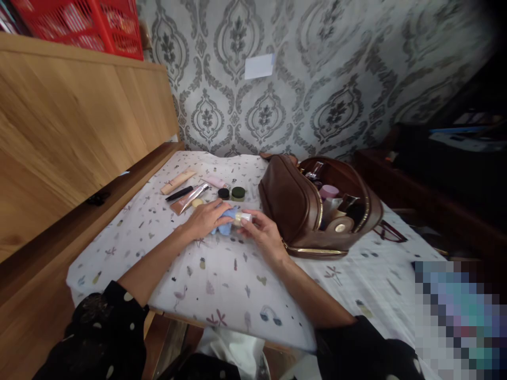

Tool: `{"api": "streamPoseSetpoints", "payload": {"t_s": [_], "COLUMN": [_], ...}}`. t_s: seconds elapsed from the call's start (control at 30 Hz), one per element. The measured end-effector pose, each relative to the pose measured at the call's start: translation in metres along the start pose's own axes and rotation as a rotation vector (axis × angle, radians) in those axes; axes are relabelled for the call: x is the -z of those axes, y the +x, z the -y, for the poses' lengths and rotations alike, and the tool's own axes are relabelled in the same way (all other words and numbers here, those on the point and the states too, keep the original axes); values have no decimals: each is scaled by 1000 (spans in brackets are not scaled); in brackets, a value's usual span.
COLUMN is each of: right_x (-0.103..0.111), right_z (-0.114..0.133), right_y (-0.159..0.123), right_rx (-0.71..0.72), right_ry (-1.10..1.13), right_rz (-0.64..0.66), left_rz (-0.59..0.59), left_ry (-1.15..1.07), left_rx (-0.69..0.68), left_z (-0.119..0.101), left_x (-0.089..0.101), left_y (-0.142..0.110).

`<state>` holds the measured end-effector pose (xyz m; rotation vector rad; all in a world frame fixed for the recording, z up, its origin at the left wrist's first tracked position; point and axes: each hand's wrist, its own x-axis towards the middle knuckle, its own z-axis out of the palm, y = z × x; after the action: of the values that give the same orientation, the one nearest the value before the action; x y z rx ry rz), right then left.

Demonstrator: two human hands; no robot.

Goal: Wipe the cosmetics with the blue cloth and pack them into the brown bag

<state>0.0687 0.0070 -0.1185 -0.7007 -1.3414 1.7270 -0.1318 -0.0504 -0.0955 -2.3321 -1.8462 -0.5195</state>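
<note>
Over the middle of the table, my left hand point(206, 219) is closed on a light blue cloth point(224, 228), which is wrapped against a small bottle point(238, 217). My right hand point(263, 234) pinches the bottle's clear, whitish end, and the rest is covered by cloth and fingers. Just beyond the hands are a black-lidded jar point(223, 194) and a green-lidded jar point(238, 193). Left of these lie a peach tube point(178, 181), a black tube point(179, 193), a rose-coloured tube point(189, 199), a pink tube point(215, 182) and a small yellowish round item point(197, 202).
Right of my hands, a brown cosmetic bag point(289, 203) stands unzipped with cosmetics inside. Dark-framed glasses point(391, 232) lie beyond it on the patterned tablecloth point(233, 290). A wooden cabinet point(87, 116) with a red basket point(79, 24) on top borders the left; a blurred-out object point(461, 316) is at lower right.
</note>
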Motion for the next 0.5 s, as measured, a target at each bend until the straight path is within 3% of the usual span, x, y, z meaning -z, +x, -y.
{"api": "streamPoseSetpoints", "payload": {"t_s": [0.23,0.4,0.5], "right_x": [0,0,1], "right_z": [5,8,7], "right_y": [-1,-1,0], "right_rx": [-15,40,55], "right_ry": [-45,-159,-213], "right_rz": [67,26,1], "left_rz": [-140,-233,-282], "left_ry": [-196,-298,-251], "left_rx": [62,131,141], "left_z": [0,3,3], "left_x": [-2,-4,-7], "left_y": [3,6,5]}}
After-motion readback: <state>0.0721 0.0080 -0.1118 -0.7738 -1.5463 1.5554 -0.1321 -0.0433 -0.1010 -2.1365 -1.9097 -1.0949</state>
